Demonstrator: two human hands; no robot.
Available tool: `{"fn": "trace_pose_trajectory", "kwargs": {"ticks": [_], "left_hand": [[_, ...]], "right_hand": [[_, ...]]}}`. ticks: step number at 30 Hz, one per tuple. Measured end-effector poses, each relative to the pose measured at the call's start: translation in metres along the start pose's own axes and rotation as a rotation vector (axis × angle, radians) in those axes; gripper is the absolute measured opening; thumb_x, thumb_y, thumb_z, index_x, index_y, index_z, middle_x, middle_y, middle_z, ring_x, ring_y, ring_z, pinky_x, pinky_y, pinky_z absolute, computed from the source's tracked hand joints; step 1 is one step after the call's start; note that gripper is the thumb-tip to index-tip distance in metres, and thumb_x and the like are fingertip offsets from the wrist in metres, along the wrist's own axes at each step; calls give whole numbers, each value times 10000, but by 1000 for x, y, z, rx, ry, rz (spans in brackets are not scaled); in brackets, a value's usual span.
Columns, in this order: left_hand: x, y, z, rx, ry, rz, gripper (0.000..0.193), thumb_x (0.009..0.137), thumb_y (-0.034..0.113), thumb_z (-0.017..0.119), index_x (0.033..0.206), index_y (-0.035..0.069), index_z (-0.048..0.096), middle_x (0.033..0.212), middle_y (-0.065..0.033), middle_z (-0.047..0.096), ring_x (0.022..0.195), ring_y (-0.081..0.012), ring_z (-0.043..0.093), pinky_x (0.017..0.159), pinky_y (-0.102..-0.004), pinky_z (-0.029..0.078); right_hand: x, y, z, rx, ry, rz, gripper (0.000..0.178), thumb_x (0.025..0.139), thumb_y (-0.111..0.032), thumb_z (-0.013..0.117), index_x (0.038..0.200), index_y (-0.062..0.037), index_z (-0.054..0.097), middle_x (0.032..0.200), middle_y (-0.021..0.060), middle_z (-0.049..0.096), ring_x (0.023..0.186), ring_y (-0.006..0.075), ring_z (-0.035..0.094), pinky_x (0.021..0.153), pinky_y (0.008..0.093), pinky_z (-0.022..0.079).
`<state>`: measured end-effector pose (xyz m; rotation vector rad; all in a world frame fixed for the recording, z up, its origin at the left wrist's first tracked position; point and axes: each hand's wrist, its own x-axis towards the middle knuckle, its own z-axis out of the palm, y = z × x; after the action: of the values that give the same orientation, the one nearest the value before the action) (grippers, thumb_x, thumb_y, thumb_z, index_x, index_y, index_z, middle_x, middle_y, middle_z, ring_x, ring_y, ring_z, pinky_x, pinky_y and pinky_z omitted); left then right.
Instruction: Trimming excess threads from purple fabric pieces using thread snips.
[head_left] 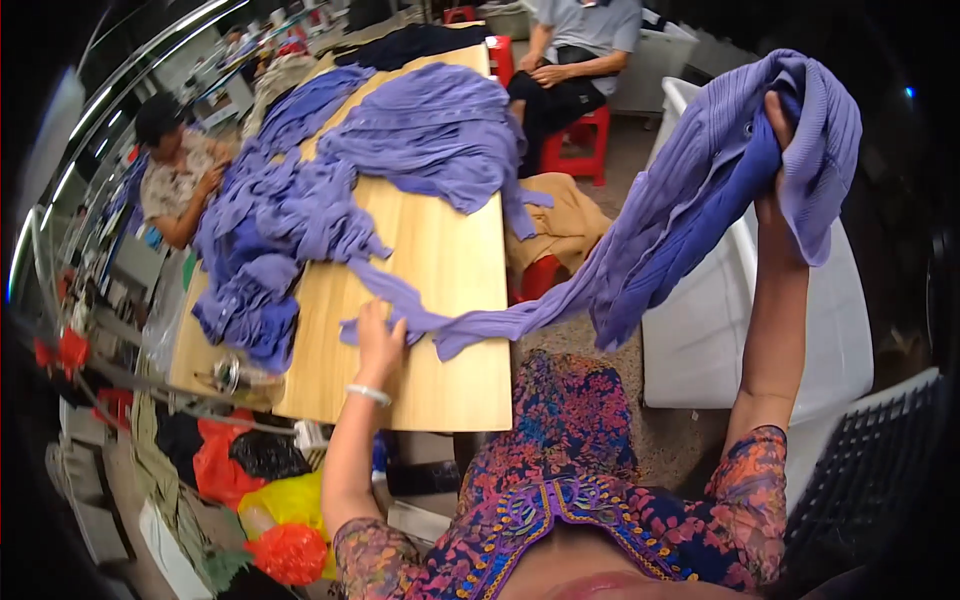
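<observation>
Here, a purple garment [645, 245] runs from two o'clock, clutched in the right hand [779, 128], to eight, under the left hand [378, 350] (pinching or flat, I can't tell); overpulling could stretch it.

Right fingers [777, 112] partly hidden by garment [828, 125]

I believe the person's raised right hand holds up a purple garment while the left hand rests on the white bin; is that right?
Not quite: the left hand is over the wooden table, not on the white bin, as the head view shows. The raised right hand does hold up a purple garment.
</observation>
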<state>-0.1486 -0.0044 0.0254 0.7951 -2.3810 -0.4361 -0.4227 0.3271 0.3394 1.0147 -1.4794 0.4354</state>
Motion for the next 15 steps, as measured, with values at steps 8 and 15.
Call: {"fn": "trace_pose_trajectory", "kwargs": {"ticks": [8, 15], "left_hand": [[-19, -59, 6, 160, 73, -248, 540, 706, 159, 647, 1144, -34, 398, 1102, -249, 437, 1036, -395, 410, 884, -447, 337], [-9, -100, 30, 265, 174, -351, 552, 717, 212, 641, 1155, -33, 411, 1048, -234, 467, 992, -382, 441, 856, -429, 359]], "right_hand": [[-15, 33, -21, 916, 465, 885, 282, 750, -31, 644, 1021, -76, 579, 982, 43, 576, 863, 150, 562, 811, 288, 483], [-40, 40, -21, 15, -38, 341, 322, 804, -167, 576, 1119, -107, 546, 1133, 94, 508, 1081, 272, 447, 979, 306, 294]]}}
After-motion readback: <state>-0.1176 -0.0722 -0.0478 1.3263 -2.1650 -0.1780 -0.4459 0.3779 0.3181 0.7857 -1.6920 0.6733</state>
